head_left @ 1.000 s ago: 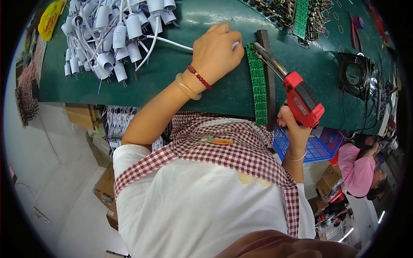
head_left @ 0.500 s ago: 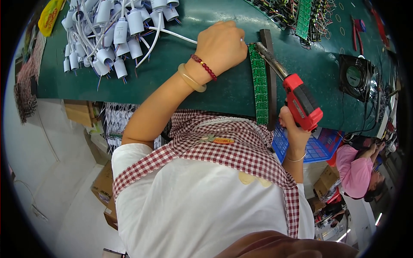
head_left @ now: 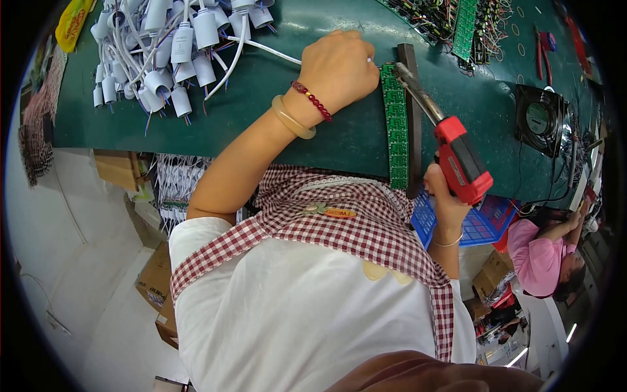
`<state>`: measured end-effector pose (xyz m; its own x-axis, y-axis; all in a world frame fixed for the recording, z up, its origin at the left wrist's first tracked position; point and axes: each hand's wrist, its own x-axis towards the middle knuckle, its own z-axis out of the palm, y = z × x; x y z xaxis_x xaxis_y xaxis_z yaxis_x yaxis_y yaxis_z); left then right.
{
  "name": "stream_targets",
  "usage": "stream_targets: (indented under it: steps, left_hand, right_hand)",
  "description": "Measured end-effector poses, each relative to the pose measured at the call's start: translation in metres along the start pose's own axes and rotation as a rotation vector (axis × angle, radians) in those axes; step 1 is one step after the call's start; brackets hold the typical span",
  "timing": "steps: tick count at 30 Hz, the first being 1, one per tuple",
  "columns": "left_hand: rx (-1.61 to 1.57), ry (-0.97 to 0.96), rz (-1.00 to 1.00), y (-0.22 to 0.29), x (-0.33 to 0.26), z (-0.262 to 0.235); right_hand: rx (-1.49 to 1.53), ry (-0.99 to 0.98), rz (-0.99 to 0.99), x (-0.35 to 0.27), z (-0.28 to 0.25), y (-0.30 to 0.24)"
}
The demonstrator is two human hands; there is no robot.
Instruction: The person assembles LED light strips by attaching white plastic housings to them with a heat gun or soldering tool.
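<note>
My left hand [head_left: 339, 68] is closed at the far end of a green circuit board strip [head_left: 396, 130], its fingertips hidden beneath it. A white cable [head_left: 271, 51] runs from the pile of white lamp holders [head_left: 183, 44] into this hand. In my right hand [head_left: 445, 199] is a red and black soldering gun [head_left: 462, 160]. Its metal tip slants toward the far end of the strip, beside my left fingers; whether it touches cannot be told. A dark bar [head_left: 413, 130] lies along the strip's right side.
Wired circuit boards [head_left: 424, 19] are heaped at the far side of the green table [head_left: 326, 153]. On the right are a black fan [head_left: 539, 117] and red-handled pliers [head_left: 542, 59]. A blue basket [head_left: 480, 225] sits below the table edge. A person in pink [head_left: 535, 255] works farther right.
The soldering gun has shifted slightly right, its tip a little farther from my left fingers. My left hand stays at the strip's far end.
</note>
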<state>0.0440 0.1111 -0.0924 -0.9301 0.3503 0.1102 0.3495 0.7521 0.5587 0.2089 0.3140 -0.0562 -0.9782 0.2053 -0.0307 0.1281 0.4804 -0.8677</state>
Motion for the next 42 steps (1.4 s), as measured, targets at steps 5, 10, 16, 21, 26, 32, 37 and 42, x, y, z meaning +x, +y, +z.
stream_targets:
  steps: [5, 10, 16, 21, 26, 32, 37, 42]
  left_hand:
    - [-0.019, 0.005, 0.001, -0.001, -0.001, 0.0]
    - [-0.016, 0.001, -0.003, -0.001, 0.0, 0.001]
    - [-0.009, -0.005, -0.019, 0.002, 0.0, -0.002]
    - [-0.028, -0.002, -0.031, 0.001, -0.001, 0.0]
    - [-0.047, 0.014, -0.039, 0.002, -0.001, 0.001]
    - [-0.036, 0.026, -0.032, 0.001, -0.001, 0.001]
    - [-0.028, 0.013, -0.04, 0.002, 0.0, 0.0]
    - [-0.051, 0.054, -0.034, 0.001, -0.001, 0.003]
  right_hand:
    - [0.076, 0.031, 0.093, -0.004, -0.003, 0.003]
    - [0.068, 0.02, 0.063, -0.004, -0.001, 0.005]
    - [0.058, -0.006, 0.074, -0.003, -0.001, 0.007]
    - [0.033, -0.031, 0.058, -0.002, -0.002, 0.005]
    - [0.15, 0.088, 0.122, -0.007, 0.0, -0.006]
    - [0.189, 0.131, 0.139, -0.009, 0.0, -0.002]
    - [0.13, 0.06, 0.116, -0.004, 0.006, 0.003]
    - [0.105, 0.039, 0.081, -0.004, 0.004, 0.014]
